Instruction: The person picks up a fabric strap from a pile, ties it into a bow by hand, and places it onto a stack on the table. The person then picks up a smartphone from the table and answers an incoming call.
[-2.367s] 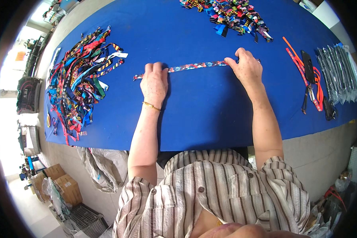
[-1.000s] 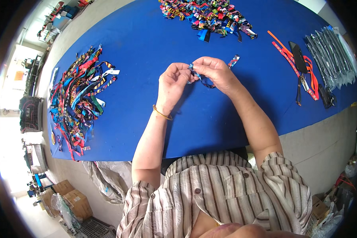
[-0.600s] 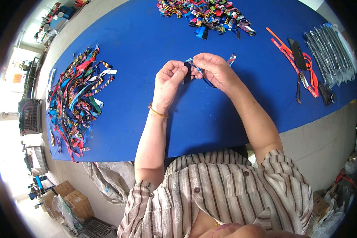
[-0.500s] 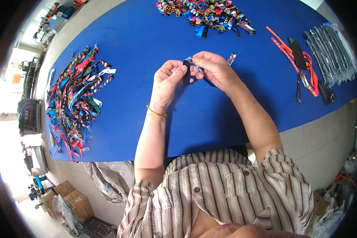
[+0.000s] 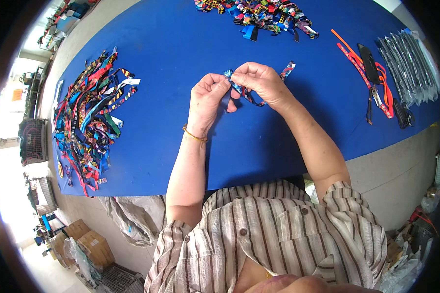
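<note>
A narrow patterned fabric strip point(image 5: 288, 71), blue with red and white, is pinched between both hands above the blue table point(image 5: 151, 146). My left hand point(image 5: 205, 100) is closed, thumb against forefinger at the strip. Close beside it, my right hand point(image 5: 263, 84) pinches the same strip with thumb and fingertips. A small blue bunched part of the strip shows between the fingertips. Below the right hand the strip hangs in a loop, and its tail lies out past the knuckles. The fingers partly hide how it is folded or knotted.
Many colourful strips point(image 5: 89, 122) lie heaped at the left; another heap of bunched strips point(image 5: 269, 17) sits at the far edge. On the right are orange lanyards point(image 5: 386, 93), a black flat case point(image 5: 368, 63) and a stack of plastic-wrapped packages point(image 5: 409, 68). Cardboard boxes point(image 5: 95, 248) stand lower left.
The dark flat piece at my left fingertips has turned out of sight, and a blue bunched part shows there instead. The loop under my right hand now shows its pattern.
</note>
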The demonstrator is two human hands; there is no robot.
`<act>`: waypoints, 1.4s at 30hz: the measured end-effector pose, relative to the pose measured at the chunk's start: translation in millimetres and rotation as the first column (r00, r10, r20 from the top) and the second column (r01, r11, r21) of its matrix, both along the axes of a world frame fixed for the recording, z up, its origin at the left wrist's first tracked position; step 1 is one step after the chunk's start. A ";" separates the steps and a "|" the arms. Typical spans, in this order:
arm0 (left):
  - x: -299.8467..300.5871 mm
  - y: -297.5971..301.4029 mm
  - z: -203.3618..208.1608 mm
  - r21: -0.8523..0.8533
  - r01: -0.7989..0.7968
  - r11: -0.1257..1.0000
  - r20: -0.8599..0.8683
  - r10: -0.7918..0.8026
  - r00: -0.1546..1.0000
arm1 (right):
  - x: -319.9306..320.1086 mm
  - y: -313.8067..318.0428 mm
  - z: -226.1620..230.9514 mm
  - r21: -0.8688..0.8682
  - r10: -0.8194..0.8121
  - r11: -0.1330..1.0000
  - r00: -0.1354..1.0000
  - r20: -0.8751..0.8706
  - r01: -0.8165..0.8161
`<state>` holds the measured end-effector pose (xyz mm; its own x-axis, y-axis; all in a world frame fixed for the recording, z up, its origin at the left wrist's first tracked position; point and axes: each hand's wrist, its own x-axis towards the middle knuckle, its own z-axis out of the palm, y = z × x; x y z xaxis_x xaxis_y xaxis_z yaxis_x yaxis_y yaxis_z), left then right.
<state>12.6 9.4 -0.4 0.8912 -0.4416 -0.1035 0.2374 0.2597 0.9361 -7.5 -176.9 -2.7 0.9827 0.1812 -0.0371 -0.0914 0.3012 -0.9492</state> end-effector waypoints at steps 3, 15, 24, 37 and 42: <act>-0.8 -1.0 -1.9 -0.009 0.015 1.000 -0.014 -0.015 1.000 | -1.2 0.1 0.5 -0.046 -0.024 0.999 1.000 0.007 0.024; -2.2 -0.5 -9.9 -0.043 0.050 0.998 0.033 -0.049 0.998 | -0.5 6.8 -6.8 -0.091 -0.100 0.989 0.986 0.136 0.113; 11.8 15.6 -12.0 -0.250 -0.262 0.932 0.064 0.286 0.956 | -37.4 47.2 26.6 -0.298 0.295 0.899 0.947 -0.128 -0.321; 6.1 27.3 14.4 -0.693 -0.219 0.687 -0.317 -0.017 0.948 | -48.5 88.5 -15.1 0.168 0.525 0.839 0.851 0.006 -0.518; 2.8 21.0 17.4 -0.651 -0.203 0.731 -0.287 0.011 0.958 | -46.9 91.1 -8.6 0.183 0.627 0.765 0.779 0.008 -0.617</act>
